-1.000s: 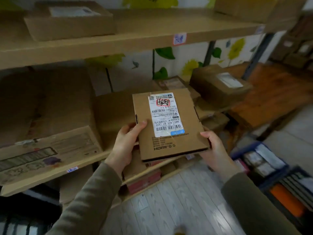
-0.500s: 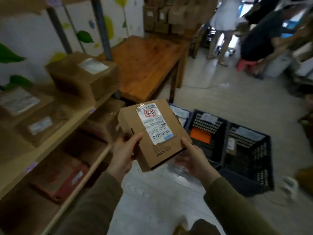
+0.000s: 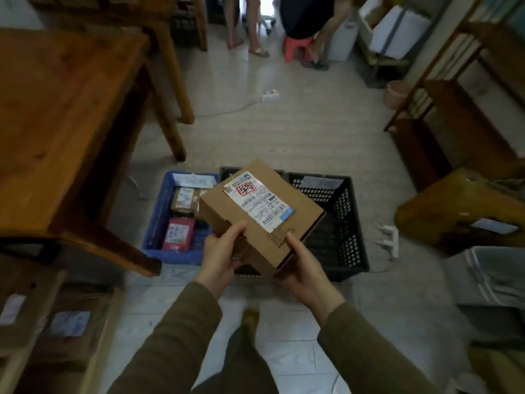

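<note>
A flat brown cardboard box with a white shipping label on top is held tilted above the floor crates. My left hand grips its near left edge, thumb on top. My right hand holds the near right corner, thumb on the top face and fingers underneath. Below the box sit a blue crate with several small parcels and a black crate to its right, partly hidden by the box.
A wooden table stands at the left. Shelves with parcels are at the lower left, a wooden rack at the right. Two people are at the far end of the tiled floor. A white power strip lies there.
The view has swung from the shelves to the floor crates. The box went with both hands, away from the shelf and over the crates, and turned clockwise.
</note>
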A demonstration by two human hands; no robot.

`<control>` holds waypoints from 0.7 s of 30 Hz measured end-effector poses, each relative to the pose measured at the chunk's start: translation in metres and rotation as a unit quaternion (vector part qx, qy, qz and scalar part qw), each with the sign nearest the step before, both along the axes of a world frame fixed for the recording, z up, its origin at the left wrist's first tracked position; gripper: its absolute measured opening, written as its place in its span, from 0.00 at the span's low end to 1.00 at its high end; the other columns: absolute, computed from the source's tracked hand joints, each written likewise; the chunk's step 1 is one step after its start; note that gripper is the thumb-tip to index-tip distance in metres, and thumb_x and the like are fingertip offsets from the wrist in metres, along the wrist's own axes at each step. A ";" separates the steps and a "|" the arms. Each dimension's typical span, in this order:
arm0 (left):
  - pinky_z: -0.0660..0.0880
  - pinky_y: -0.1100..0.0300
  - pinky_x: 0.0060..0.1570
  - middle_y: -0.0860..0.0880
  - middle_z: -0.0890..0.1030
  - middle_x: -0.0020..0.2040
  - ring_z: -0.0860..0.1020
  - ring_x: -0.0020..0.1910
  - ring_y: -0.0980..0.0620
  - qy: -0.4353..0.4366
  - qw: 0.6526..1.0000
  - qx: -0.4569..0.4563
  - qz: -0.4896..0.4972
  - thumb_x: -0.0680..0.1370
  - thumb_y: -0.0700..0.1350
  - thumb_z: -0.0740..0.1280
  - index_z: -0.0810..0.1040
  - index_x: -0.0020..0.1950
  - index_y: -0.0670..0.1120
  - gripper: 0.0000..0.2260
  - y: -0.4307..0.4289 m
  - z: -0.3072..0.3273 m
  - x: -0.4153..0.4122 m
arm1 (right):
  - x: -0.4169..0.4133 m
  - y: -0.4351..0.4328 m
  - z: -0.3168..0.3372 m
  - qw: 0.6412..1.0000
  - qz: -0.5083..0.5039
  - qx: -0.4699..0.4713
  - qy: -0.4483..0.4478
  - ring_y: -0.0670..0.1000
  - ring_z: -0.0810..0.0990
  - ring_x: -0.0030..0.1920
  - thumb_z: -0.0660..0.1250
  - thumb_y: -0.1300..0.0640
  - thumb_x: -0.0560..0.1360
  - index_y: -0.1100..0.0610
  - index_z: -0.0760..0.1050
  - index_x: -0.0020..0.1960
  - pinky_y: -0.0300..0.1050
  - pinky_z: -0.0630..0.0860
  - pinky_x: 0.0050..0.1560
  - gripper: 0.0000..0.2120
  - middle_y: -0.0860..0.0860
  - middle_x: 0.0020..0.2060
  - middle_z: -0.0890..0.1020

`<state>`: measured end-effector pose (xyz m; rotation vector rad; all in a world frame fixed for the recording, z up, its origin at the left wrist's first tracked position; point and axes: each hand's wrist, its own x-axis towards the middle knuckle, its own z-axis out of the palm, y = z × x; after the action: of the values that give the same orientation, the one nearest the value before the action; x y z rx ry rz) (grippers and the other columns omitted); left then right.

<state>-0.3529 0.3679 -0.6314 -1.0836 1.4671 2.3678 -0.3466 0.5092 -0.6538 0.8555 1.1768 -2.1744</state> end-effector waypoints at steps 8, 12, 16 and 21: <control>0.77 0.53 0.40 0.43 0.78 0.57 0.78 0.50 0.48 -0.086 0.992 -0.005 -0.090 0.74 0.47 0.69 0.70 0.65 0.42 0.21 0.044 -0.081 -0.163 | -0.121 0.094 -0.058 0.993 -0.078 0.050 -0.074 0.51 0.81 0.45 0.61 0.52 0.78 0.51 0.78 0.51 0.46 0.75 0.41 0.08 0.50 0.39 0.86; 0.79 0.51 0.45 0.41 0.77 0.60 0.78 0.52 0.46 -0.137 0.986 0.017 -0.094 0.75 0.44 0.69 0.69 0.66 0.40 0.21 0.095 -0.127 -0.218 | -0.168 0.136 -0.101 0.983 -0.123 0.086 -0.104 0.52 0.80 0.51 0.64 0.53 0.76 0.52 0.78 0.53 0.47 0.77 0.45 0.08 0.53 0.48 0.84; 0.73 0.48 0.61 0.43 0.74 0.62 0.74 0.61 0.44 -0.211 0.972 0.036 -0.092 0.75 0.43 0.68 0.65 0.69 0.41 0.24 0.148 -0.176 -0.242 | -0.199 0.181 -0.149 0.970 -0.120 0.154 -0.145 0.51 0.78 0.51 0.65 0.54 0.76 0.56 0.73 0.63 0.44 0.75 0.42 0.16 0.53 0.53 0.80; 0.70 0.49 0.62 0.45 0.73 0.62 0.73 0.56 0.46 -0.325 0.938 0.042 -0.114 0.76 0.46 0.66 0.65 0.69 0.45 0.22 0.204 -0.264 -0.251 | -0.231 0.239 -0.241 0.961 -0.064 0.216 -0.164 0.55 0.79 0.54 0.61 0.52 0.78 0.56 0.70 0.65 0.49 0.78 0.49 0.17 0.55 0.54 0.80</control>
<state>-0.6044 0.5719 -0.8953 -1.3983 1.1532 1.6571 -0.5773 0.7484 -0.8944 1.4478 1.4745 -1.7939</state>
